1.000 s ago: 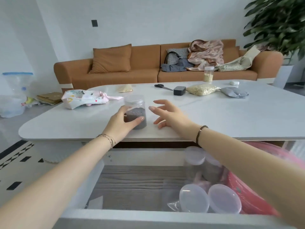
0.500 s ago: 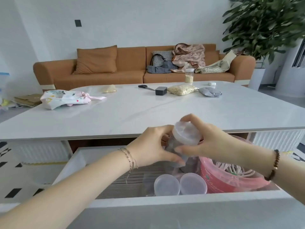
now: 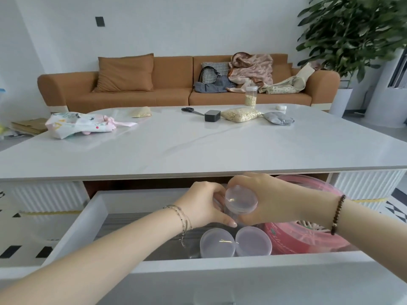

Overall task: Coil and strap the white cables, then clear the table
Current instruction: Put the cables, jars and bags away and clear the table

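Observation:
Both my hands hold a clear plastic jar [image 3: 240,202] with a translucent lid, tilted towards me, inside the open white drawer [image 3: 92,219] below the table's front edge. My left hand [image 3: 204,205] grips its side from the left. My right hand [image 3: 275,198] wraps round it from the right and above. Two more lidded jars [image 3: 217,243] stand in the drawer just below the held one. No white cables are in view.
A pink basket [image 3: 308,241] fills the drawer's right side. On the white table [image 3: 198,148] lie a patterned cloth bag [image 3: 81,124], scissors [image 3: 189,110], a black box [image 3: 212,115], a bag of grains [image 3: 241,114], a grey pouch [image 3: 278,118], a grain jar [image 3: 251,96] and a small white case [image 3: 281,107].
The jar stood on the table one second ago in my left hand. Both hands have since carried it down off the table into the drawer, and it now sits lower among the other jars.

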Demonstrator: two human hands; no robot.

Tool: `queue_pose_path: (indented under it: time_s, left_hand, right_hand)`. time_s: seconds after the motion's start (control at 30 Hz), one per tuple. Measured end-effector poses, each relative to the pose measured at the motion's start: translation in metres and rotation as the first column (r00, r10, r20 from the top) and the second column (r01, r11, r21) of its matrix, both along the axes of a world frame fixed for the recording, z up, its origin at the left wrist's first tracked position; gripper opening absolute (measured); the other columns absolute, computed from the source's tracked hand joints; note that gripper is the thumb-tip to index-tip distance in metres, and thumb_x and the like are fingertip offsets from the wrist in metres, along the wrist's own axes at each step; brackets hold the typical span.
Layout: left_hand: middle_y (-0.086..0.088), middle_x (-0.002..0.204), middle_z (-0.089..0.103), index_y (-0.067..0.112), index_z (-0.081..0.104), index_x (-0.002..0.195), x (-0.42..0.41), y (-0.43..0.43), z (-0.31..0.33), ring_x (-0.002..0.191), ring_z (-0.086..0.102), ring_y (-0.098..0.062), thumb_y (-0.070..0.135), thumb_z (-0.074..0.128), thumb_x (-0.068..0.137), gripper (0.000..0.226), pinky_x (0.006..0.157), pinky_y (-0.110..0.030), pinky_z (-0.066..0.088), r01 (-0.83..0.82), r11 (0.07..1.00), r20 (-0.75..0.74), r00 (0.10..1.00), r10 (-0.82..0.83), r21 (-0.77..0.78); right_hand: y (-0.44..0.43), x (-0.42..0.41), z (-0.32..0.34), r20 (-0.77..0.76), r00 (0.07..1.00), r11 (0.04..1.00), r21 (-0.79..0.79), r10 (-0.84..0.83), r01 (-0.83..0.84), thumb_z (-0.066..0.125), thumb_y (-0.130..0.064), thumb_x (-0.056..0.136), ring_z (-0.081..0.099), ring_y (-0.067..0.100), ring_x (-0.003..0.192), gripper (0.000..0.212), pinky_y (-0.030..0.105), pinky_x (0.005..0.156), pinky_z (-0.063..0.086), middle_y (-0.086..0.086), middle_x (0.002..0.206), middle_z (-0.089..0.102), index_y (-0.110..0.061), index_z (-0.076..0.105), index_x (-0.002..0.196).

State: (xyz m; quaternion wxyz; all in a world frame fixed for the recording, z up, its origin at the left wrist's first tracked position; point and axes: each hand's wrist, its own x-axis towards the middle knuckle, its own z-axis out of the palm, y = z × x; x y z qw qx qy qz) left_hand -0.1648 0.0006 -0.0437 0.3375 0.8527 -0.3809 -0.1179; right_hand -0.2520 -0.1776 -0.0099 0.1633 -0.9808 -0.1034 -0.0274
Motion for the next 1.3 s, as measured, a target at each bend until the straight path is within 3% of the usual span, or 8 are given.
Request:
queue_pose_path:
  time_s: [0.1, 0.2, 0.33, 0.53, 0.8, 1.03, 1.17, 1.3]
  left_hand:
    - [0.007, 0.099, 0.072, 0.02, 0.07, 0.104, -0.002, -0.007, -0.005, 0.082, 0.066, -0.003, 0.028, 0.094, 0.063, 0.048, 0.073, -0.012, 0.05, 0.0, 0.999, -0.028, 1.0, 0.002, 0.052]
    - [0.007, 0.109, 0.069, 0.021, 0.066, 0.112, -0.007, -0.012, -0.012, 0.087, 0.069, -0.009, 0.024, 0.089, 0.068, 0.049, 0.088, -0.029, 0.055, 0.022, 0.998, -0.087, 0.996, -0.016, 0.06]
    - [0.006, 0.115, 0.064, 0.021, 0.062, 0.118, -0.011, -0.016, -0.019, 0.092, 0.07, -0.016, 0.02, 0.085, 0.074, 0.051, 0.089, -0.035, 0.056, 0.015, 0.999, -0.091, 0.996, -0.011, 0.041]
    - [0.002, 0.084, 0.073, 0.019, 0.073, 0.102, -0.004, -0.012, -0.001, 0.067, 0.066, -0.005, 0.009, 0.081, 0.075, 0.03, 0.071, -0.021, 0.056, 0.035, 0.999, 0.046, 0.998, -0.036, 0.025]
    - [0.006, 0.087, 0.071, 0.021, 0.075, 0.09, 0.037, -0.026, 0.038, 0.079, 0.065, -0.003, 0.005, 0.066, 0.087, 0.019, 0.069, -0.01, 0.049, 0.004, 0.959, 0.246, 0.967, 0.069, -0.283]
    - [0.003, 0.113, 0.053, 0.022, 0.067, 0.114, 0.093, -0.08, 0.039, 0.105, 0.052, -0.01, 0.006, 0.055, 0.088, 0.033, 0.098, -0.023, 0.042, -0.034, 0.997, 0.316, 0.947, 0.056, -0.073]
    - [0.001, 0.11, 0.056, 0.02, 0.067, 0.111, 0.125, -0.125, 0.033, 0.111, 0.05, -0.019, 0.003, 0.046, 0.091, 0.034, 0.098, -0.035, 0.043, -0.048, 0.997, 0.46, 0.886, 0.068, -0.054]
    - [0.001, 0.109, 0.058, 0.023, 0.066, 0.111, 0.161, -0.17, 0.035, 0.112, 0.049, -0.023, 0.003, 0.047, 0.09, 0.035, 0.089, -0.035, 0.042, -0.083, 0.996, 0.651, 0.755, 0.08, -0.026]
  right_hand:
    - [0.002, 0.0, 0.003, -0.09, 0.996, 0.996, -0.093, -0.005, -0.004, 0.073, -0.044, 0.07, 0.058, 0.009, 0.09, 0.052, 0.03, 0.078, 0.052, -0.015, 0.103, 0.057, -0.034, 0.048, 0.114]
    - [0.001, -0.001, 0.006, -0.251, 0.966, 0.986, -0.166, -0.06, 0.018, 0.073, -0.04, 0.072, 0.057, 0.017, 0.072, 0.054, 0.041, 0.067, 0.054, -0.003, 0.094, 0.059, -0.03, 0.044, 0.117]
    - [-0.004, 0.004, 0.006, -0.267, 0.957, 0.975, -0.215, -0.11, 0.052, 0.072, -0.048, 0.076, 0.063, 0.02, 0.084, 0.05, 0.041, 0.076, 0.056, -0.002, 0.1, 0.062, -0.031, 0.048, 0.116]
    - [-0.003, 0.007, 0.007, -0.195, 0.98, 0.961, -0.277, -0.036, -0.02, 0.067, -0.044, 0.083, 0.052, 0.013, 0.091, 0.038, 0.03, 0.082, 0.046, -0.012, 0.102, 0.047, -0.027, 0.055, 0.114]
    - [-0.046, 0.036, 0.04, 0.214, 0.975, 0.988, 0.151, -0.052, 0.02, 0.069, -0.012, 0.085, 0.061, -0.001, 0.071, 0.013, 0.009, 0.066, 0.044, -0.017, 0.072, 0.067, -0.023, 0.075, 0.081]
    - [-0.109, 0.099, 0.027, 0.19, 0.934, 0.941, 0.22, -0.301, 0.259, 0.063, -0.016, 0.088, 0.063, 0.01, 0.086, 0.014, 0.02, 0.072, 0.047, -0.007, 0.09, 0.071, -0.024, 0.073, 0.083]
    - [-0.137, 0.139, 0.029, 0.246, 0.877, 0.887, 0.329, -0.413, 0.325, 0.061, -0.012, 0.089, 0.061, 0.008, 0.087, 0.017, 0.007, 0.056, 0.04, -0.017, 0.085, 0.065, -0.022, 0.074, 0.087]
    - [-0.165, 0.188, 0.044, 0.301, 0.804, 0.837, 0.383, -0.513, 0.391, 0.056, -0.01, 0.088, 0.06, 0.01, 0.09, 0.021, 0.018, 0.06, 0.042, -0.014, 0.087, 0.065, -0.019, 0.075, 0.09]
